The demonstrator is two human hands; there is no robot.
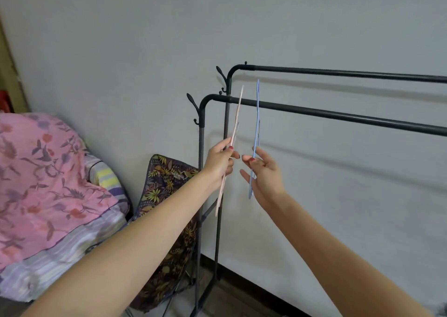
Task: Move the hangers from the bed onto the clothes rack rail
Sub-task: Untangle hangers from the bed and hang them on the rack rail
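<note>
— Where do the hangers sit in the frame?

— Both are at centre, seen edge-on, in front of the clothes rack (338, 113). The pink hanger (235, 123) leans from lower left to upper right, its top crossing the front rail (350, 118) near the rack's left corner. The blue hanger (257, 123) stands nearly upright just right of it, also crossing that rail; whether either hook rests on the rail cannot be told.

— And the person's grip?

— The left hand (219, 163) pinches the pink hanger partway down, fingers curled round it. The right hand (264, 175) holds the blue hanger's lower part, thumb and fingers loosely closed about it. The two hands are near each other, apart.

— What else shows?

— The back rail (350, 73) runs higher, toward the upper right. The bed (60, 232), with a pink floral cover (36, 171), fills the left. A dark leaf-patterned folding chair (167, 181) stands between bed and rack, against the pale wall (145, 50).
</note>
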